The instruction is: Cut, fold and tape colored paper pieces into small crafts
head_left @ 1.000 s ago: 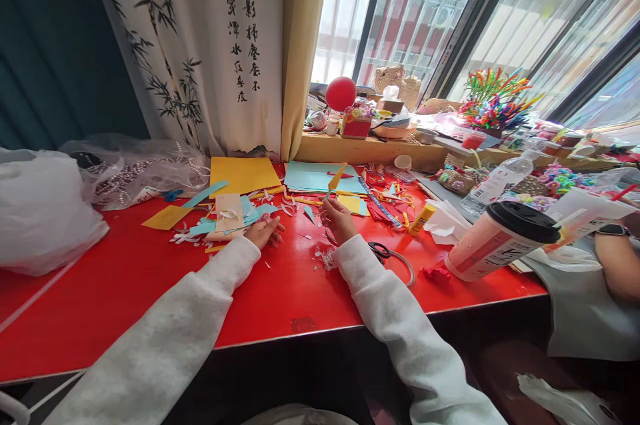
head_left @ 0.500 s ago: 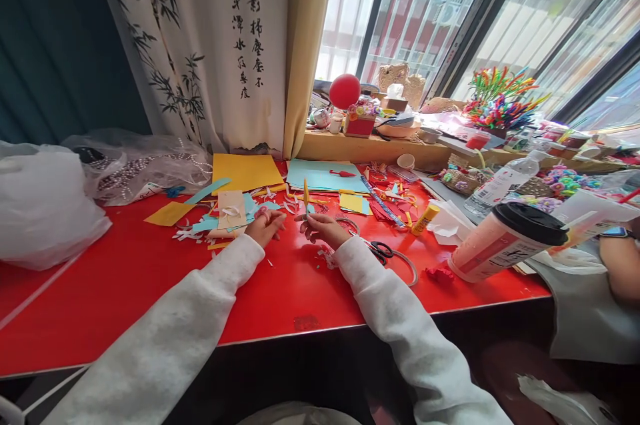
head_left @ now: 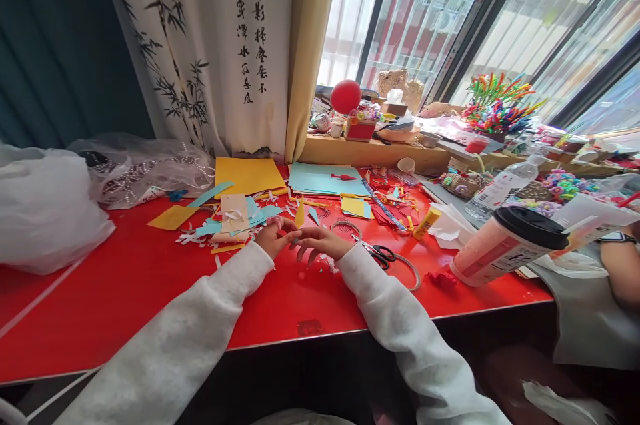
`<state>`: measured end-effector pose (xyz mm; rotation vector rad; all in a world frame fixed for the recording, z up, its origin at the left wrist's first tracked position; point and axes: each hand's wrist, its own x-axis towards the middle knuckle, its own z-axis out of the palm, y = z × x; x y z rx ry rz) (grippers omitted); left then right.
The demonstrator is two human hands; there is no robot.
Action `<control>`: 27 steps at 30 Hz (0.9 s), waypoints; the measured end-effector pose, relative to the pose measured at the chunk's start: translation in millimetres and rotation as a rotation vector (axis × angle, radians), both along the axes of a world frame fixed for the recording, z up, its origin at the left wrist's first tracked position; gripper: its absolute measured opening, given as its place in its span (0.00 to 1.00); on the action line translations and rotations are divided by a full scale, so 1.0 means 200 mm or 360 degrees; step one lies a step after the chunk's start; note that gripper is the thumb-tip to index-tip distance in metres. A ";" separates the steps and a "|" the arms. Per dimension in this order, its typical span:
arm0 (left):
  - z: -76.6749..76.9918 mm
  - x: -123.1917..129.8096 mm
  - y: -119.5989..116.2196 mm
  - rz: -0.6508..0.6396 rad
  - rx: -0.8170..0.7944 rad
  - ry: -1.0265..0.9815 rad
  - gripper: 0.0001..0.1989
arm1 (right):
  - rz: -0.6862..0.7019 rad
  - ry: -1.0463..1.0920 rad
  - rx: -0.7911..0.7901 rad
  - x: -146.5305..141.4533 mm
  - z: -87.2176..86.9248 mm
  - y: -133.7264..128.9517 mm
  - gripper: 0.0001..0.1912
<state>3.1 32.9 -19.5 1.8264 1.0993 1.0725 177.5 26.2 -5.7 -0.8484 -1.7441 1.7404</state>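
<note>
My left hand (head_left: 275,235) and my right hand (head_left: 320,242) meet at the fingertips above the red table (head_left: 280,305). A small pointed yellow paper piece (head_left: 299,213) stands up at the fingertips, with a small blue piece (head_left: 313,215) beside it. The left fingers are pressed together around its base; the grip itself is too small to make out. My right fingers are partly spread, with the thumb and index near the piece. Behind the left hand lie paper scraps and a beige card (head_left: 234,213).
Black-handled scissors (head_left: 383,255) lie right of my right hand, near a yellow glue stick (head_left: 427,223). Farther right stands a tilted cup (head_left: 507,245) beside a person's arm (head_left: 620,268). Yellow sheets (head_left: 247,175) and blue sheets (head_left: 325,179) lie behind. A white bag (head_left: 50,211) sits left.
My hands have come together; they were apart, with the yellow piece upright in my right hand. The piece now sits lower, between both hands. The view has shifted slightly.
</note>
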 end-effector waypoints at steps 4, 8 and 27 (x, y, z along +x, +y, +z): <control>0.00 -0.01 0.00 0.0088 0.0196 0.0257 0.15 | -0.0118 0.0077 -0.0015 0.00 -0.01 0.01 0.16; 0.03 0.00 -0.02 0.0132 0.0304 0.0354 0.17 | -0.0450 0.0227 -0.0020 0.00 -0.04 0.04 0.17; 0.01 -0.01 -0.01 0.0158 0.0364 0.0464 0.17 | -0.1118 0.0881 -0.0201 0.06 -0.04 0.11 0.15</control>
